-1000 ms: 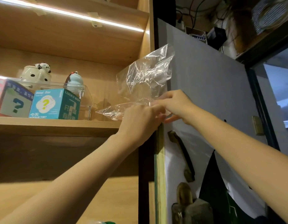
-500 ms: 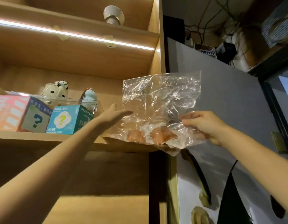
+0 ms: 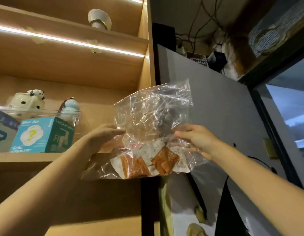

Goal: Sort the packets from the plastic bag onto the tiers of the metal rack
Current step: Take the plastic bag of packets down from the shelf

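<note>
Plastic bag point(image 3: 153, 120): clear, upright, just right of the teal box point(image 3: 43, 135) above the wooden shelf point(image 3: 28, 157). Contents: orange and white packets point(image 3: 147, 162), perhaps four. Left hand point(image 3: 103, 138) and right hand point(image 3: 197, 140) fingers closed on its sides.

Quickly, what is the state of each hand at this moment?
Left hand: fingers on the left edge of the plastic bag; whether it grips cannot be told.
Right hand: closed on the bag's right edge.

"LUCKY" atop the teal box point(image 3: 44, 135)
</note>
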Demonstrator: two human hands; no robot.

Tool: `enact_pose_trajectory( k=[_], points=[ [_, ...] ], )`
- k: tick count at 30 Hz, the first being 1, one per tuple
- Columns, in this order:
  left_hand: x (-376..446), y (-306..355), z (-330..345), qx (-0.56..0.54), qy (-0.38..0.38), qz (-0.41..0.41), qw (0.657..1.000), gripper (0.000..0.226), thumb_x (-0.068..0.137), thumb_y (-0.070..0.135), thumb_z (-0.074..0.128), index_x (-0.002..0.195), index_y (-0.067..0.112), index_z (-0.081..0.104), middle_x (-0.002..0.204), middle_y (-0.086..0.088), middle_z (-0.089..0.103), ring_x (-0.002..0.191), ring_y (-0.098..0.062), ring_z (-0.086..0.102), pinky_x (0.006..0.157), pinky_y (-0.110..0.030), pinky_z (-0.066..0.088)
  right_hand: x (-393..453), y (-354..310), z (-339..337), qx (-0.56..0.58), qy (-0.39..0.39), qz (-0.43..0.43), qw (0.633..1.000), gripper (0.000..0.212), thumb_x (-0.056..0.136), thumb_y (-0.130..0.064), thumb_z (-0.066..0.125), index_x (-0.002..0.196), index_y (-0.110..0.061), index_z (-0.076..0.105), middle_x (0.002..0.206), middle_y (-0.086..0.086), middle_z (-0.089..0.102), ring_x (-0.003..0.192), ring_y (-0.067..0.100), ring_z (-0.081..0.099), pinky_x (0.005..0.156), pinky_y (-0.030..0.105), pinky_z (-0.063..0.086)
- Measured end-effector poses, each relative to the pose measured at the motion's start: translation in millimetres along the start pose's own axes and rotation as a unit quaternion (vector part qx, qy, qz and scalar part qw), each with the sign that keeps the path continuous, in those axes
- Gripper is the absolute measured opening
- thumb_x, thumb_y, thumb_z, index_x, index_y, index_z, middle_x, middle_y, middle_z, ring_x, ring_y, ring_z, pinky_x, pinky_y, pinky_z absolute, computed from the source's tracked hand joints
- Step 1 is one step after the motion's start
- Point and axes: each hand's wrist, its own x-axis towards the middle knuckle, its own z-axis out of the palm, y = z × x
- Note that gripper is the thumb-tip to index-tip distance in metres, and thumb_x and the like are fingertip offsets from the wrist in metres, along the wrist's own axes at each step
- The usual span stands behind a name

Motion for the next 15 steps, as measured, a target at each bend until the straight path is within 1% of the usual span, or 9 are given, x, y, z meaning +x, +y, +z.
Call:
enact_pose_trajectory(
  k=[2, 3, 4, 5, 7, 8, 10, 13, 15],
  points=[
    [-1, 3, 8, -0.003, -0.029, 0.010, 1.000, 0.024, 0.085, 0.034, 0.061, 0.098, 0.013, 0.061, 0.101, 0.009, 0.059, 0.057, 0.001, 0.058, 0.042, -0.007, 0.043, -1, 1, -1, 0.005, 0.003, -0.006, 1.000, 0.010, 0.084, -0.013, 0.063, 0.083, -0.022, 0.065, 0.088, 0.000, 0.072, 0.084, 0.010, 0.065, 0.060, 0.024, 0.050],
    [-1, 5, 12, 0.002, -0.042, 0.010, 0.999, 0.021, 0.087, 0.033, 0.058, 0.095, 0.014, 0.060, 0.098, 0.012, 0.058, 0.063, 0.001, 0.057, 0.050, -0.008, 0.046, -1, 2, -3, 0.005, 0.006, -0.009, 1.000, 0.009, 0.084, -0.012, 0.063, 0.085, -0.020, 0.065, 0.090, 0.003, 0.072, 0.086, 0.013, 0.066, 0.065, 0.026, 0.052],
    [-4, 8, 16, 0.020, -0.048, 0.013, 0.999, 0.018, 0.089, 0.032, 0.055, 0.092, 0.015, 0.058, 0.093, 0.012, 0.056, 0.069, 0.001, 0.055, 0.060, -0.010, 0.046, -1, 3, -5, 0.005, 0.008, -0.011, 1.000, 0.008, 0.084, -0.012, 0.063, 0.086, -0.019, 0.065, 0.090, 0.004, 0.072, 0.085, 0.012, 0.066, 0.064, 0.025, 0.051],
    [-5, 10, 19, 0.027, -0.050, 0.013, 0.998, 0.015, 0.091, 0.031, 0.051, 0.088, 0.017, 0.057, 0.089, 0.009, 0.054, 0.070, -0.001, 0.055, 0.064, -0.012, 0.046, -2, 3, -8, 0.009, 0.009, -0.010, 1.000, 0.008, 0.084, -0.011, 0.063, 0.087, -0.018, 0.066, 0.087, 0.002, 0.072, 0.079, 0.009, 0.068, 0.059, 0.024, 0.052],
    [-7, 15, 20, 0.037, -0.063, 0.001, 0.997, 0.023, 0.093, 0.031, 0.048, 0.074, 0.020, 0.053, 0.075, 0.004, 0.048, 0.048, 0.003, 0.056, 0.047, -0.009, 0.045, -4, 4, -12, 0.028, 0.002, 0.000, 1.000, 0.008, 0.084, -0.010, 0.063, 0.086, -0.017, 0.066, 0.079, -0.002, 0.072, 0.063, -0.001, 0.067, 0.044, 0.016, 0.048],
    [-8, 17, 21, 0.040, -0.067, 0.000, 0.997, 0.027, 0.093, 0.030, 0.047, 0.070, 0.018, 0.051, 0.071, 0.002, 0.046, 0.038, 0.004, 0.052, 0.039, -0.007, 0.041, -4, 6, -14, 0.032, -0.002, 0.003, 0.999, 0.007, 0.084, -0.010, 0.063, 0.085, -0.016, 0.066, 0.074, -0.004, 0.072, 0.058, -0.002, 0.066, 0.042, 0.015, 0.046],
    [-11, 17, 21, 0.017, -0.090, 0.000, 0.996, 0.026, 0.094, 0.029, 0.046, 0.073, 0.013, 0.052, 0.069, -0.001, 0.047, 0.037, -0.001, 0.051, 0.038, -0.010, 0.041, -3, 8, -18, 0.038, -0.002, 0.004, 0.999, 0.003, 0.083, -0.011, 0.064, 0.082, -0.013, 0.066, 0.066, -0.005, 0.072, 0.056, 0.001, 0.066, 0.044, 0.017, 0.049],
    [-14, 20, 24, -0.014, -0.093, 0.006, 0.996, 0.023, 0.093, 0.025, 0.047, 0.079, 0.009, 0.055, 0.067, -0.002, 0.052, 0.037, 0.000, 0.050, 0.038, -0.012, 0.042, -3, 9, -23, 0.043, -0.003, 0.010, 0.999, 0.003, 0.081, -0.013, 0.066, 0.080, -0.011, 0.066, 0.067, -0.002, 0.072, 0.062, 0.009, 0.066, 0.060, 0.026, 0.054],
    [-17, 23, 27, -0.002, -0.071, 0.018, 0.997, 0.024, 0.093, 0.023, 0.048, 0.073, 0.011, 0.052, 0.063, -0.001, 0.049, 0.031, 0.001, 0.045, 0.035, -0.013, 0.038, -5, 9, -29, 0.053, -0.009, 0.015, 0.998, 0.004, 0.082, -0.014, 0.065, 0.082, -0.011, 0.067, 0.066, -0.003, 0.072, 0.059, 0.007, 0.066, 0.055, 0.023, 0.055]
  ],
)
